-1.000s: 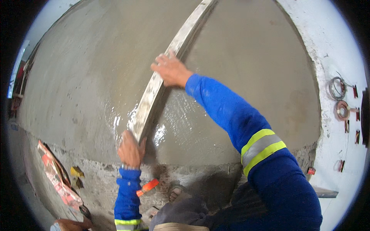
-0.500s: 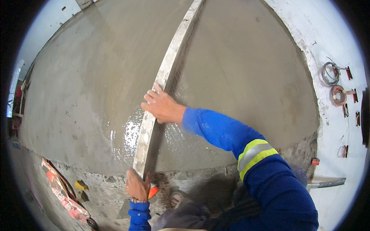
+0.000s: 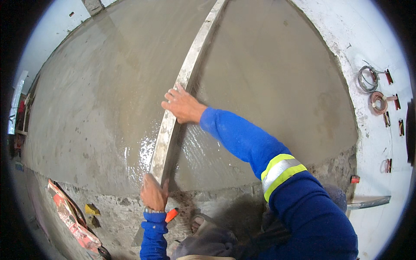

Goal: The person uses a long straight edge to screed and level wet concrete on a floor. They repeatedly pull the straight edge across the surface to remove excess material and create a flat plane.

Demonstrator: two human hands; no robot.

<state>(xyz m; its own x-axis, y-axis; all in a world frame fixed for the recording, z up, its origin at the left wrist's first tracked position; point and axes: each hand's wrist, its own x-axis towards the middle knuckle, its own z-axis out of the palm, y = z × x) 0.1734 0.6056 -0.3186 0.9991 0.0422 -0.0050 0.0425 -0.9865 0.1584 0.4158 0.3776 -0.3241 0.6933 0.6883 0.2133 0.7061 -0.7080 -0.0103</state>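
A long, cement-smeared screed bar [image 3: 187,71] lies across wet grey mortar [image 3: 268,95], running from near me to the far edge. My left hand [image 3: 154,193] grips its near end, with the thumb on the right side and a band at the wrist. Farther up, my right hand [image 3: 184,105] is wrapped over the bar, fingers on its left side and thumb side toward the far end. The undersides of both grips are hidden. Next to my left wrist lies an orange-handled tool [image 3: 172,215] on the rough floor.
A torn red and white bag [image 3: 73,216] and a small yellow piece [image 3: 92,209] lie at the lower left. Coiled cables [image 3: 368,79] hang from wall boxes on the white wall [image 3: 342,39] at right. A metal strip [image 3: 369,202] rests near its foot.
Both hands have shifted slightly away from me with the bar, still gripping it. The orange handle shows more fully beside my left wrist.
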